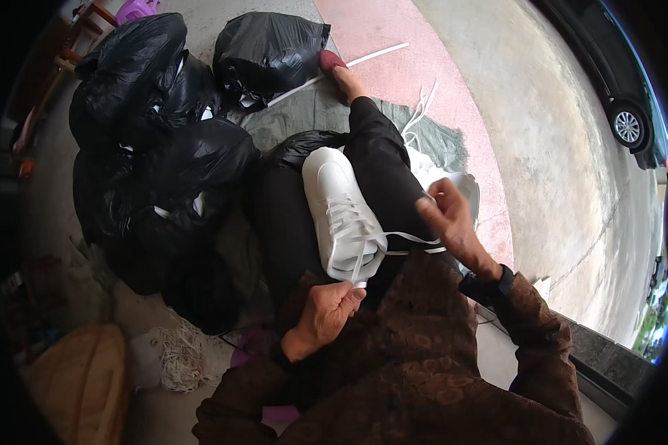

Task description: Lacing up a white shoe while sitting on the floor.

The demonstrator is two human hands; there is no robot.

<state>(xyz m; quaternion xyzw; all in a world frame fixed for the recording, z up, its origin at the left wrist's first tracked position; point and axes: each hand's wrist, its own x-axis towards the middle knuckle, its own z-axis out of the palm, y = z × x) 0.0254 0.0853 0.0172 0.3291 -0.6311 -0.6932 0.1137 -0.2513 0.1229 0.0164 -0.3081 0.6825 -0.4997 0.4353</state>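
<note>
Over the black trousers (382, 152), toe toward nearly twelve o'clock, lies a white shoe (323, 182). At its six o'clock, the left hand (325, 315) pinches a white lace (412, 236) in its grip. At three o'clock, the right hand (456, 222) curls beside the lace; whether that grip holds it, I cannot tell. Black bags (189, 167) bulge toward ten o'clock.

Black plastic bags (193, 156) heap up at left — a dark car (617, 85) stands at upper right.
</note>
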